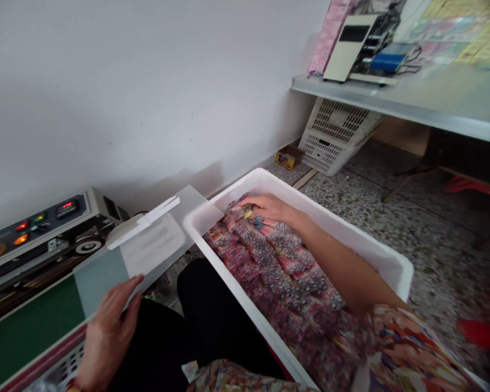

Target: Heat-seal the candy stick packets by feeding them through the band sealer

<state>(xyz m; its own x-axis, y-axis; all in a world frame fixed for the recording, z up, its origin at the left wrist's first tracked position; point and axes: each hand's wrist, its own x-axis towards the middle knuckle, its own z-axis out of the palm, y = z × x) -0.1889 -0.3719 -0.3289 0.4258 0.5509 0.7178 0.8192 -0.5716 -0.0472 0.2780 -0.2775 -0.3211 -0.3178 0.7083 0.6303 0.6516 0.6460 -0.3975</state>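
A white tub (pixel 265 340) beside my legs is filled with many small, brightly printed pieces (pixel 265 256), mostly pink, red and grey; their exact kind is too blurred to tell. My right hand (pixel 269 208) reaches into the far end of it, fingers curled down onto a few of the pieces, with yellow and teal bits showing under them. The fingertips are partly hidden. At the lower left, my left hand (pixel 111 324) lies flat, fingers stretched, at the near edge of a translucent plastic sheet (pixel 155 245). White strips (pixel 157 215) lie on the sheet, whose right corner overlaps the tub's rim.
Left, a machine (pixel 36 228) with lit displays and a red knob stands over a green belt (pixel 36 332). At upper right, a table (pixel 433 92) bears another machine (pixel 355 49). White crates (pixel 330 136) and a small yellow box (pixel 288 158) are on the speckled floor.
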